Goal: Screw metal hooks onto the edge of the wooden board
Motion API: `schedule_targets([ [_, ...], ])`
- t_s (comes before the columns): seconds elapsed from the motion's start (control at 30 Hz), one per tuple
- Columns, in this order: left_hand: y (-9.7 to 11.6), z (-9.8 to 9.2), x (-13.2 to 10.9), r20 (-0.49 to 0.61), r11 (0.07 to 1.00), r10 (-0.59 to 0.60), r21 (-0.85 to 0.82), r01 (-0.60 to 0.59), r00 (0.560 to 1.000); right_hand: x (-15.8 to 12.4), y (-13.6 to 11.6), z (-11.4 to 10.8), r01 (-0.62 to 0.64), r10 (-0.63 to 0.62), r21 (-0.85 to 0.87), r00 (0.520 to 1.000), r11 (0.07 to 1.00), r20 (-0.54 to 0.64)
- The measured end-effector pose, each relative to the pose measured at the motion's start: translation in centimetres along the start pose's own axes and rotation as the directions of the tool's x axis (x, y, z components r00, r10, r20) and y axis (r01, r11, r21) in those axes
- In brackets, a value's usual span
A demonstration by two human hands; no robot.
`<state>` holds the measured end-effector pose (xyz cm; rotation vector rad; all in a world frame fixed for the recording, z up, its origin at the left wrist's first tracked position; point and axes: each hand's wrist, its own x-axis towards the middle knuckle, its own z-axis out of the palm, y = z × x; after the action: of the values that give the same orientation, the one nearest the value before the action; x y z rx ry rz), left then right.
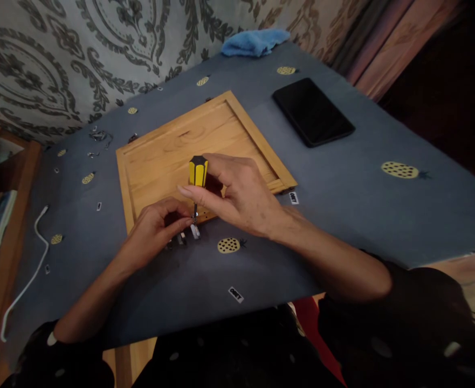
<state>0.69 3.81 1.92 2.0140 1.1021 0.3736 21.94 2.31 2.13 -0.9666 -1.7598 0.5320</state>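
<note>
My right hand is closed around a yellow and black screwdriver, held upright with its tip down at the near edge of a wooden framed panel. My left hand is curled beside the tip, its fingers pinching a small metal piece at the panel's edge. What exactly the fingers hold is too small to name. The panel lies flat on a blue-grey cloth with pineapple prints.
A black tablet lies to the right of the panel. A blue rag sits at the far edge. Small metal parts are scattered at the left. A white cable trails off the left edge.
</note>
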Motion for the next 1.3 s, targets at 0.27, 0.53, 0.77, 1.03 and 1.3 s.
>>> schedule_targets([
  [0.27,1.5,0.0,-2.1,-0.065,0.979,0.055,0.202,-0.041,0.996,0.0,0.2,0.1,0.042,-0.042,0.016,0.999,0.999,-0.013],
  [0.53,0.0,1.8,-3.1,-0.107,0.854,0.234,0.498,-0.152,0.966,0.1,0.1,0.0,0.052,-0.052,0.000,0.999,0.999,0.005],
  [0.77,-0.3,2.1,-3.0,-0.122,0.843,0.248,0.516,-0.153,0.961,0.0,0.2,0.1,0.024,-0.024,-0.033,1.000,0.999,-0.001],
  [1.03,-0.6,2.1,-2.8,-0.127,0.874,0.242,0.458,-0.159,0.962,-0.1,-0.3,0.3,-0.059,0.061,0.041,0.998,0.997,-0.029],
  [1.3,-0.8,2.0,-2.8,-0.114,0.891,0.208,0.433,-0.140,0.971,-0.2,-1.0,0.6,-0.139,0.149,0.128,0.987,0.982,-0.068],
])
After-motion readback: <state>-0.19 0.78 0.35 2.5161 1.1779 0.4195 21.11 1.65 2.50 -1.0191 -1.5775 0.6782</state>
